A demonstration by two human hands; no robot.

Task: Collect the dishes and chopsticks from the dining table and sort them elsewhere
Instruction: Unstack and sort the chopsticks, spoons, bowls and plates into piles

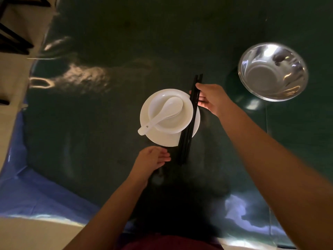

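the right arm reaches forward across the table from the lower right, forearm bare, wrist slightly bent inward. the right hand [210, 99] is clamped on the black chopsticks [190, 121] near their far end, thumb on the near side and fingers curled round the far side of the bundle. the chopsticks run in a long slant from that grip down toward the person, crossing over the right edge of the white plate [162, 138], with their near ends past the plate's near rim. whether those near ends touch the table or hang just above it cannot be told.

the left arm comes up from the bottom centre, also bare. the left hand [153, 159] is loose with fingers apart and extended to the right, holding nothing; its fingertips lie just beside the lower ends of the chopsticks, close to the plate's near rim, without clear contact.

on the plate sits a white bowl [173, 123], and a white soup spoon [162, 114] rests across the bowl, its scoop inside and its handle sticking out over the left rim toward the lower left. a stainless steel bowl [273, 72] stands well apart at the right, beyond the right hand, on the dark green glossy table [108, 123].
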